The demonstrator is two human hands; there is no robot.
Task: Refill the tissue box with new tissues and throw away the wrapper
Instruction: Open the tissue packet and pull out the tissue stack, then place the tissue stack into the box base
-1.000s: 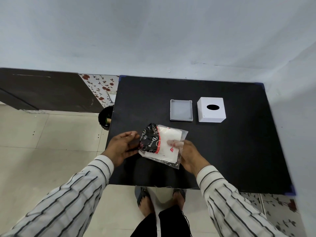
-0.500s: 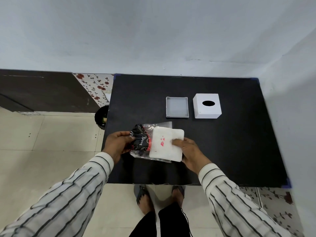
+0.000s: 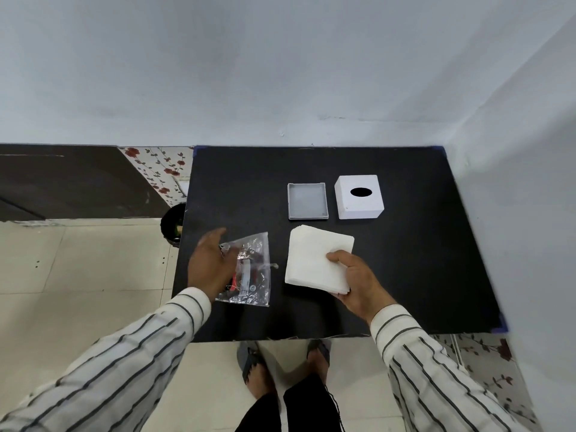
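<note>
A white stack of tissues (image 3: 314, 260) is out of its wrapper, and my right hand (image 3: 358, 282) grips it at its near right corner. The clear plastic wrapper (image 3: 251, 272), empty and crinkled with dark and red print, hangs from my left hand (image 3: 210, 263) just left of the stack. At the back of the black table (image 3: 405, 260) stand the white tissue box cover (image 3: 358, 197) with its oval slot facing up and, beside it on the left, the grey box base (image 3: 307, 201), which holds nothing.
A dark round bin (image 3: 171, 224) stands on the floor by the table's left edge. A white wall runs behind and to the right of the table. My feet are at the table's near edge.
The tissue stack has come fully out of the wrapper. My right hand drew it to the right while my left hand kept the wrapper on the left.
</note>
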